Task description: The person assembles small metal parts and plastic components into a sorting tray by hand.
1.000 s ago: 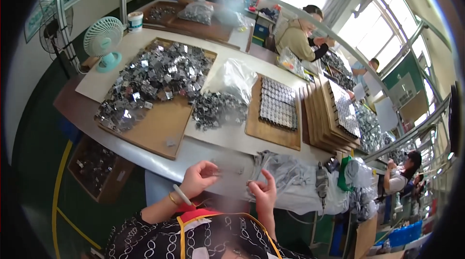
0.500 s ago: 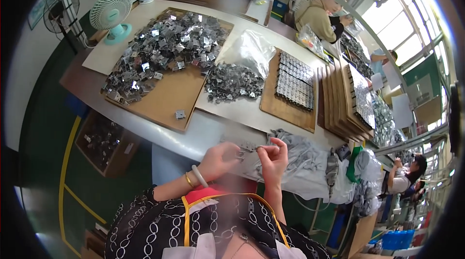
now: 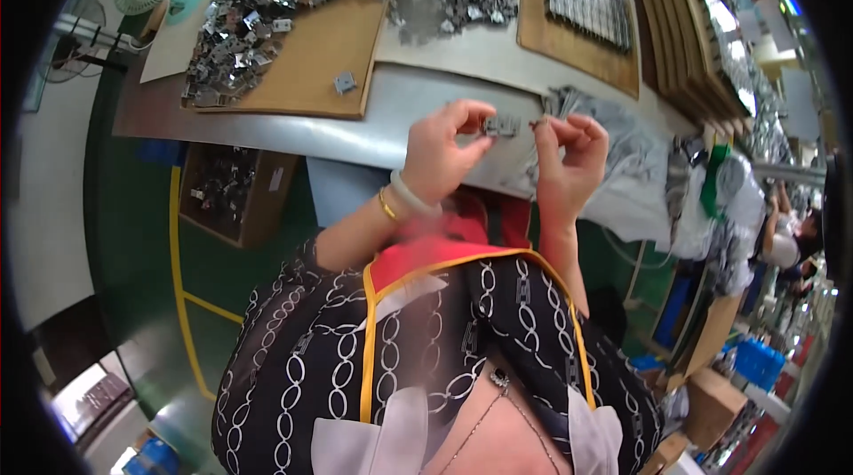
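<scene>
Higher in the frame than before, the left hand [image 3: 447,151] pinches a small metal part [image 3: 505,126] just above centre. To its right, the right hand [image 3: 571,159] also sits higher, fingertips near the part, drawn narrow; whether they grip something tiny, I cannot tell. Metal pieces [image 3: 258,22] heap on a brown tray [image 3: 306,75], upper left.

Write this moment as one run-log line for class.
left hand: pinching small metal part | right hand: beside it, hold unclear | beyond: brown board bearing loose metal pieces
</scene>
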